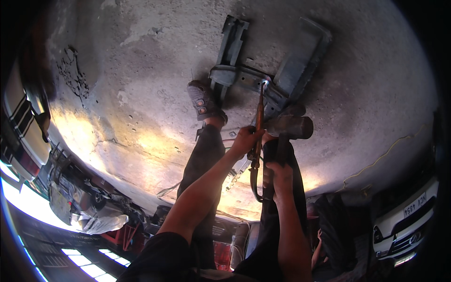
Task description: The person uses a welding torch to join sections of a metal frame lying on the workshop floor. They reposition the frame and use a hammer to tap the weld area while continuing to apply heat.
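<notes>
My left hand (pixel 246 141) is closed round a brass-coloured gas torch (pixel 260 115) with a dark hose curving down from its rear. Its tip points away from me, and a small bright glow shows at the metal. That glow touches the crosspiece of a dark steel bracket (pixel 246 76) lying on the floor, with a narrow arm at the left and a wide plate (pixel 303 56) at the right. Lower down, my right hand (pixel 280 177) grips the dark handle of a hammer (pixel 289 127). The thick head of this hammer sits just right of the torch, below the bracket.
My left shoe (pixel 204 101) stands close to the bracket's left arm. A yellow cord (pixel 385 152) trails over the concrete floor at the right. A white vehicle (pixel 406 221) is at the lower right, and vehicle parts and clutter (pixel 94 197) fill the lower left. Another person's arm (pixel 318 244) shows low down.
</notes>
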`<state>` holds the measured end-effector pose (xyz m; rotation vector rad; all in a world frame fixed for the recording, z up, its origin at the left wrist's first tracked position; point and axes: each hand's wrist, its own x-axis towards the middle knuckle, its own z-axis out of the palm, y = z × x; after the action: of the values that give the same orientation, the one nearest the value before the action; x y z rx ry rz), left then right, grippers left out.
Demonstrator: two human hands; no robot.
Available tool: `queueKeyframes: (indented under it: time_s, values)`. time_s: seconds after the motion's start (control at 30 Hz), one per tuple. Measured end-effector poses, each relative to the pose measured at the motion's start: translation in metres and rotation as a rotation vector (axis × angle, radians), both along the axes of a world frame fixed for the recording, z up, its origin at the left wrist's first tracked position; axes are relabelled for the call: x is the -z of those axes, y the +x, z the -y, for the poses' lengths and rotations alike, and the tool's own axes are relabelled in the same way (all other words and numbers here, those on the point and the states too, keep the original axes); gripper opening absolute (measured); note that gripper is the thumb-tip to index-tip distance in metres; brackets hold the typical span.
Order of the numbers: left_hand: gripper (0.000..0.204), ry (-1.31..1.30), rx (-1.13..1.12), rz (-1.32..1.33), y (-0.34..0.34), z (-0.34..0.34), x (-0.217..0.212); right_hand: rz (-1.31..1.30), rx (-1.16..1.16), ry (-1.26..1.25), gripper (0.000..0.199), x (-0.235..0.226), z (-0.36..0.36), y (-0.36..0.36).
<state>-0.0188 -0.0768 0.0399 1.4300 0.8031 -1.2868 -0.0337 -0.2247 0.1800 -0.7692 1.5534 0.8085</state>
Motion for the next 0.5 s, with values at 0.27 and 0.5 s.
queueKeyframes:
  time_s: [0.27, 0.5]
  values:
    - [0.047, -0.026, -0.03, -0.038, -0.008, -0.003, 0.007, 0.002, -0.038, -0.01, 0.014, 0.002, 0.001, -0.001]
    - [0.048, -0.013, -0.028, -0.058, -0.014, 0.001, 0.002, -0.033, -0.044, -0.019, 0.011, -0.003, 0.002, 0.01]
